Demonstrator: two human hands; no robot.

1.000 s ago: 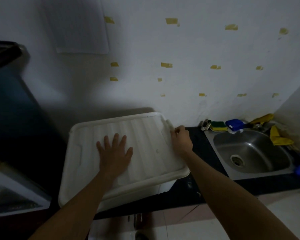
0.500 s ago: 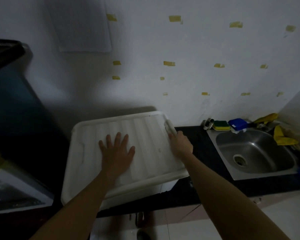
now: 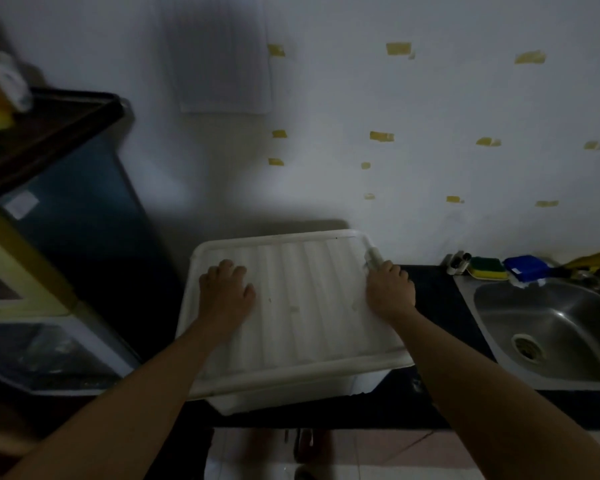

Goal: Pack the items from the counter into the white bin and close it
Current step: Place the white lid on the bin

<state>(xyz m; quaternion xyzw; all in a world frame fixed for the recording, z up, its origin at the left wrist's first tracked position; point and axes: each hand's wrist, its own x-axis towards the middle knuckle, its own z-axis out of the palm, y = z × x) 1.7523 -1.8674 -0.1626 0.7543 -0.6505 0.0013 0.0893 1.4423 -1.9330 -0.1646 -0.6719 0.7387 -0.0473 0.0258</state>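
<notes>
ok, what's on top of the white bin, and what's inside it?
The ribbed lid sits on the white bin. The left hand presses its top; the right hand is at its right edge by the latch. The lid hides the contents.

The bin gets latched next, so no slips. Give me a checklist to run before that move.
1. Lid lies over the white bin: ok.
2. Left hand presses on the lid: ok.
3. Right hand grips the right rim beside the clip: ok.
4. Clip snapped down: cannot tell.
5. Counter items all packed: cannot tell; a sponge and blue box sit by the sink.
</notes>
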